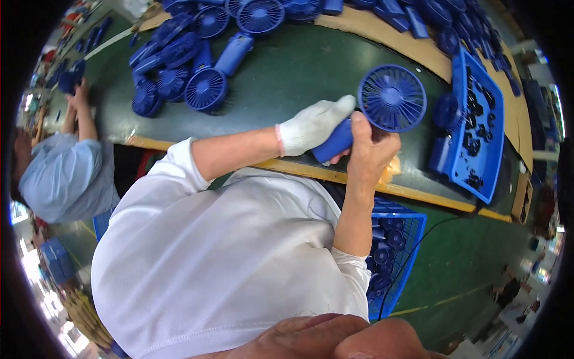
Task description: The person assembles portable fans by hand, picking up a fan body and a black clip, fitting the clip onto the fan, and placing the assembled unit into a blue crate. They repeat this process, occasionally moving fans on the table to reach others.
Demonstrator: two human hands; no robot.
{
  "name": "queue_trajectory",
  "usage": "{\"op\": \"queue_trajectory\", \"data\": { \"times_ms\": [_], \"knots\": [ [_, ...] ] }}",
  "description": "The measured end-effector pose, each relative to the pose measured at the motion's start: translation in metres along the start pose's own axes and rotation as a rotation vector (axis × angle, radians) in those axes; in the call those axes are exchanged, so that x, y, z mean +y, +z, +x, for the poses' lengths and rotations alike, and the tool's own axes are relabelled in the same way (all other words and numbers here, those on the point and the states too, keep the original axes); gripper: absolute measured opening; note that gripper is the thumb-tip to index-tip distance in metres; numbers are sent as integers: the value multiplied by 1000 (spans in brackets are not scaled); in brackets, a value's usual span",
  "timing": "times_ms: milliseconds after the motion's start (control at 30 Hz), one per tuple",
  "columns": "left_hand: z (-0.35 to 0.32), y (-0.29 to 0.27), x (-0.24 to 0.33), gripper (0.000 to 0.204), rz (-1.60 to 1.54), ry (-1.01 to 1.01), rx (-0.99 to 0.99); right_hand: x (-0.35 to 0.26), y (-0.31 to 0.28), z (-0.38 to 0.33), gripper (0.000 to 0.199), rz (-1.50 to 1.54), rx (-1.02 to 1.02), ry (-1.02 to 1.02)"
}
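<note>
left of the held fan (391, 97), a broad stretch of bare table (299, 69) gives room to pass, bounded farther left by heaped fans (206, 88). beyond the held fan lies a shorter open strip, with cardboard (359, 27) past it. right of the held fan, only a narrow gap leads to a lone fan (447, 112), backed by the blue tray (500, 128). on the held fan's near side, both hands, left (317, 125) and right (372, 146), block the way around its handle.

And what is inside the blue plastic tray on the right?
Small black pieces lie scattered inside the tray, its blue bottom visible between them. What the pieces cover cannot be seen.
</note>
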State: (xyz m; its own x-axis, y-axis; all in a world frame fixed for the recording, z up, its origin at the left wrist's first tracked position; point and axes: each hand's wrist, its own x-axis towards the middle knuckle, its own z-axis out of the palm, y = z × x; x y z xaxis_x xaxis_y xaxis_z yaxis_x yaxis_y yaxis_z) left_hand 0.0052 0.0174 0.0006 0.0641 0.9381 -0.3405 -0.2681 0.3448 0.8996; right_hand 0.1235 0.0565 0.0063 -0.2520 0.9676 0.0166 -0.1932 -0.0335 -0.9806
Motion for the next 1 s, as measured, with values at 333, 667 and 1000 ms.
{"op": "queue_trajectory", "data": {
  "times_ms": [333, 667, 1000],
  "knots": [
    [-38, -144, 73, 49, 1700, 380, 957, -29, -83, 68, 28, -1145, 177, -507],
    [-4, -196, 69, 56, 1714, -61, 677, -16, -129, 104, 24, -1566, 268, -705],
    [-7, -87, 47, 40, 1597, 533, 362, -56, -276, 206, 34, -1603, 519, -172]
  ]
}}
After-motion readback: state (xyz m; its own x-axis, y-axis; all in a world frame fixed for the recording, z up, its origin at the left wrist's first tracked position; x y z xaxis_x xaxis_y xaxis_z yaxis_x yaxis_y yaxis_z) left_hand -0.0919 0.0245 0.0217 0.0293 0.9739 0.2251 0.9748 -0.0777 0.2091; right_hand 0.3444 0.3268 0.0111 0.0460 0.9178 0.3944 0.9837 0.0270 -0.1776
